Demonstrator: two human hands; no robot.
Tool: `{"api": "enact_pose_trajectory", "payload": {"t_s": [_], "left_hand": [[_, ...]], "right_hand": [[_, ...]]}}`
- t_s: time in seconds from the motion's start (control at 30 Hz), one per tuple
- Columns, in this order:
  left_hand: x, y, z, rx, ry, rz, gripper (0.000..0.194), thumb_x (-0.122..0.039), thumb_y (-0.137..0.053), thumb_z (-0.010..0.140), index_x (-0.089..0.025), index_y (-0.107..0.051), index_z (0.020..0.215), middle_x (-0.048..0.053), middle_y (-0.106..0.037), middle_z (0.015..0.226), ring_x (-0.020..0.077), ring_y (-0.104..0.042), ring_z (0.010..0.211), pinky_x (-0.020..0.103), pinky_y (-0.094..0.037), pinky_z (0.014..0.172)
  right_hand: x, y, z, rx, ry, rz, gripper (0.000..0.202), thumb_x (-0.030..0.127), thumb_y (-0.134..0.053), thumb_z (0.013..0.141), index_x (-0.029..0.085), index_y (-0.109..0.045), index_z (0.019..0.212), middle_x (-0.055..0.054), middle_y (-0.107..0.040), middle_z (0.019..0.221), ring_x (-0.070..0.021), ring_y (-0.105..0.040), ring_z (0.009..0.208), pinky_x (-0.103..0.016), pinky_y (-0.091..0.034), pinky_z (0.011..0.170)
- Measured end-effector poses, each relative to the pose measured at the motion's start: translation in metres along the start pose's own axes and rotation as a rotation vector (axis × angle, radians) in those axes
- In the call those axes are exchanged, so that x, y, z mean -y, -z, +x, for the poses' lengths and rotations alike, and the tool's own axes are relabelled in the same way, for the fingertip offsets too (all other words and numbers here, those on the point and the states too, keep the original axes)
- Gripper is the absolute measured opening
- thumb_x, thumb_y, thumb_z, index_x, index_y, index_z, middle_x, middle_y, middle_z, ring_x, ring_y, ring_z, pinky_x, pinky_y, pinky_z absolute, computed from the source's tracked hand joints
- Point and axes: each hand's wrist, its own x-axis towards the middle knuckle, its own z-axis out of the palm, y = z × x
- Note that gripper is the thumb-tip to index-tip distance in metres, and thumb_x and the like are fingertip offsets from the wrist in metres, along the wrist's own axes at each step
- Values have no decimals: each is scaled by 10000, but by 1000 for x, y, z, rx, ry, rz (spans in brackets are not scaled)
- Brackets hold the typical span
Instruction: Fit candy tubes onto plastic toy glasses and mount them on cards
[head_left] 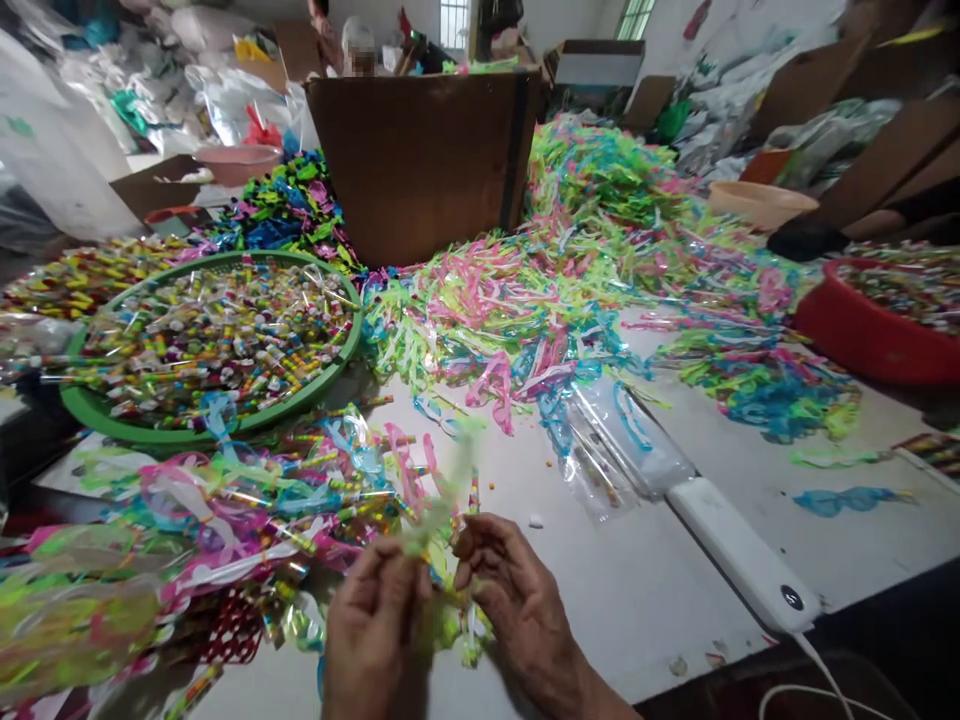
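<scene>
Low in the middle of the head view, my left hand [381, 612] pinches a pale green translucent plastic piece [442, 505], which stands up from the fingertips and is smeared by motion. My right hand [517, 600] is close beside it, its fingers curled with the thumb toward the forefinger. What those fingers hold, if anything, is hard to make out. Below and between the hands more clear yellow-green plastic [469, 640] shows. Left of my hands lies a heap of tubes with colourful contents and plastic strips [277, 500], pink, blue and green.
A green basket [349, 345] full of small colourful tubes stands left. Behind rises a cardboard box [420, 160] beside a large pile of coloured plastic pieces [600, 220]. A white bag sealer [739, 550] with a cord lies right, near a red basin [870, 330]. A gloved person's hand [806, 240] is far right.
</scene>
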Motion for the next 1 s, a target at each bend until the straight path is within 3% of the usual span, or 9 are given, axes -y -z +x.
{"api": "enact_pose_trajectory", "payload": {"t_s": [0.07, 0.2, 0.3, 0.37, 0.43, 0.6, 0.73, 0.87, 1.0], "left_hand": [[-22, 1, 12, -96, 22, -262, 332, -471, -712, 770, -192, -658, 941, -57, -545, 578, 35, -310, 388, 131, -335, 382], [-51, 5, 37, -167, 10, -563, 505, -598, -544, 842, -170, -633, 1097, 40, -659, 826, 90, -473, 490, 198, -463, 414], [-53, 8, 49, -114, 69, -553, 322, -371, -466, 949, -149, -607, 1135, 79, -677, 927, 85, -480, 485, 213, -480, 422], [-54, 12, 54, -81, 84, -556, 246, -148, -461, 939, -130, -583, 1151, 53, -675, 860, 57, -453, 438, 166, -432, 381], [-59, 18, 58, -48, 56, -669, 268, -60, -375, 945, -87, -557, 1141, 25, -645, 758, 38, -423, 390, 138, -378, 339], [-80, 28, 59, 52, 75, -1038, 387, -270, -222, 1014, -15, -443, 1202, -41, -492, 564, 66, -474, 394, 146, -437, 399], [-72, 5, 48, 149, 227, -1228, 363, -373, -310, 998, -116, -425, 1226, -42, -532, 602, 51, -516, 415, 105, -451, 414], [-57, -12, 43, 271, 394, -1146, 288, -341, -399, 971, -137, -481, 1158, 12, -636, 770, 40, -493, 400, 113, -431, 355], [-52, -7, 43, 264, 364, -854, 145, -180, -457, 920, -131, -582, 977, -9, -606, 692, 50, -468, 387, 132, -402, 322]], "right_hand": [[1, 10, 10, 28, 50, -160, 272, 329, -553, 929, 206, -558, 1172, -52, -624, 931, -173, -605, 795, -295, -518, 729], [-11, 37, 41, 21, 236, -683, 170, 202, -454, 947, 177, -615, 901, -57, -640, 860, -179, -618, 810, -284, -500, 728], [-27, 50, 70, 13, 231, -985, 173, 153, -424, 933, 163, -590, 885, -67, -635, 850, -181, -621, 774, -278, -503, 690], [-36, 50, 91, 29, 193, -1088, 126, 155, -465, 926, 157, -591, 923, -76, -633, 905, -187, -622, 793, -277, -499, 700], [-41, 45, 111, 55, 146, -1169, 82, 182, -548, 910, 153, -597, 970, -86, -627, 968, -203, -617, 834, -282, -490, 715], [-45, 25, 146, 136, -12, -1405, 50, 130, -602, 879, 113, -624, 921, -150, -616, 959, -283, -589, 914, -331, -470, 718], [-45, 14, 156, 230, -100, -1526, 162, 13, -512, 874, 87, -634, 953, -174, -619, 943, -283, -594, 903, -321, -453, 681], [-39, 5, 160, 310, -129, -1614, 187, -14, -489, 861, 67, -642, 933, -156, -629, 921, -272, -596, 889, -326, -450, 684], [-27, 3, 162, 332, -128, -1652, 173, 18, -487, 886, 49, -638, 965, -166, -628, 974, -276, -584, 940, -353, -454, 734]]}}
